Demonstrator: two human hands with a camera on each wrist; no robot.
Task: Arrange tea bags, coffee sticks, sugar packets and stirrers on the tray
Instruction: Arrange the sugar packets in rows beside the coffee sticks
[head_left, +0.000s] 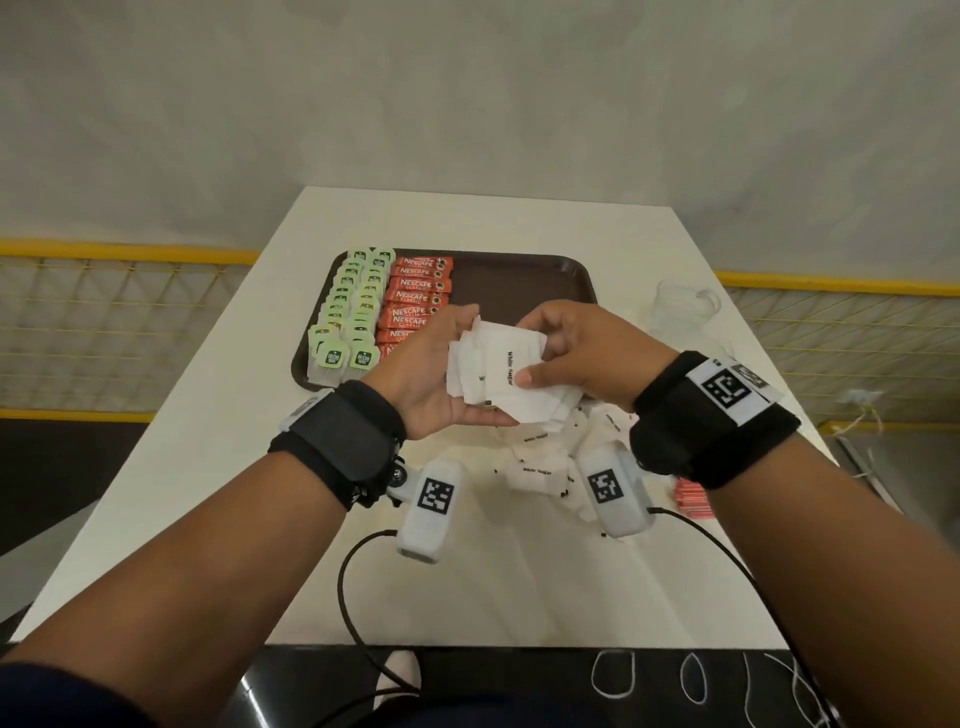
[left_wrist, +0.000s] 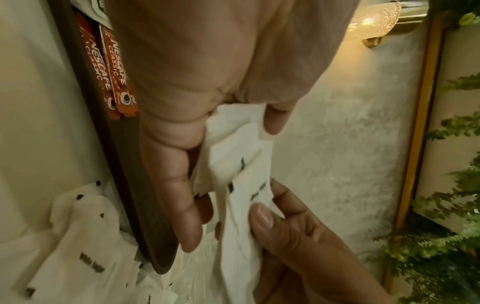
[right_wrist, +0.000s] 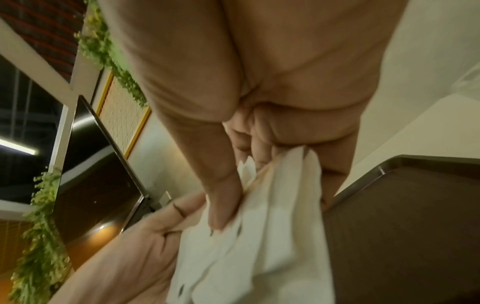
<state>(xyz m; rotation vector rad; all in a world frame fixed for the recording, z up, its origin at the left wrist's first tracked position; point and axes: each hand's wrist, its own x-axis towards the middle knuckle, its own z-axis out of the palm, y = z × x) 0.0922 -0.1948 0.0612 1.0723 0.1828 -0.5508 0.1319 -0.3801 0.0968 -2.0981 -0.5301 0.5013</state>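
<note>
Over the near edge of the brown tray (head_left: 519, 275), both hands hold one fanned stack of white sugar packets (head_left: 498, 369). My left hand (head_left: 431, 379) cups the stack from below, fingers curled round it (left_wrist: 176, 164). My right hand (head_left: 576, 348) pinches the stack's near side with its thumb (right_wrist: 223, 185). More sugar packets (head_left: 545, 467) lie in a loose heap on the table below the hands. On the tray, green tea bags (head_left: 348, 322) fill two left columns and red coffee sticks (head_left: 415, 296) form a column beside them. The tray's right half (right_wrist: 402, 226) is bare.
A crumpled clear plastic bag (head_left: 685, 306) lies on the white table (head_left: 208, 467) to the right of the tray. A small pink-red bundle (head_left: 691, 499) shows by my right wrist. Black cables (head_left: 353, 582) trail off the table's near edge.
</note>
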